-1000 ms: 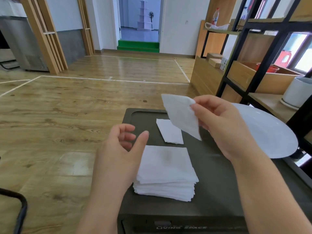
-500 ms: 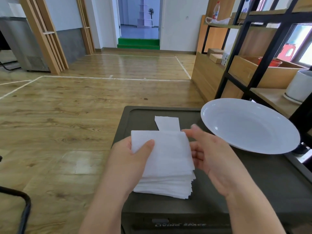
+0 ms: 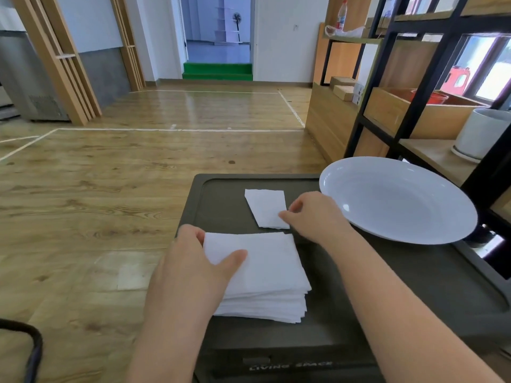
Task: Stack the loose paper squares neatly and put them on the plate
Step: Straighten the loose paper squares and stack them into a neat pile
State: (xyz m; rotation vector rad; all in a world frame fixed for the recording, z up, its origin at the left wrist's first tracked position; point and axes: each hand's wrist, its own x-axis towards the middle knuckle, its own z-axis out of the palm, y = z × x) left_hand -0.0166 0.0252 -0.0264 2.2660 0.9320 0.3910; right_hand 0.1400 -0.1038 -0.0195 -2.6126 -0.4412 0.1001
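A stack (image 3: 265, 275) of white paper squares is seen on the dark lid (image 3: 387, 277) of a box, near its front-left part, with one loose square (image 3: 266, 207) lying flat just beyond it. The stack is steadied by the left hand (image 3: 193, 272): the thumb is laid across the top sheet near its left edge and the fingers are wrapped around the far-left corner, probably so that the sheets are kept from sliding while another is fetched. The loose square is touched at its right edge by the right hand (image 3: 315, 217), whose thumb and forefinger are nearly closed on that edge; whether the paper has actually been pinched or is only being pressed cannot be told. The edge is likely approached because a thin sheet lying flat offers nothing else to be lifted by. The white plate (image 3: 453, 214) is set at the lid's right side, partly overhanging it, just beside the right hand, and nothing is held in it yet. The remaining square is judged to be the last one needed before the stack can be carried over.
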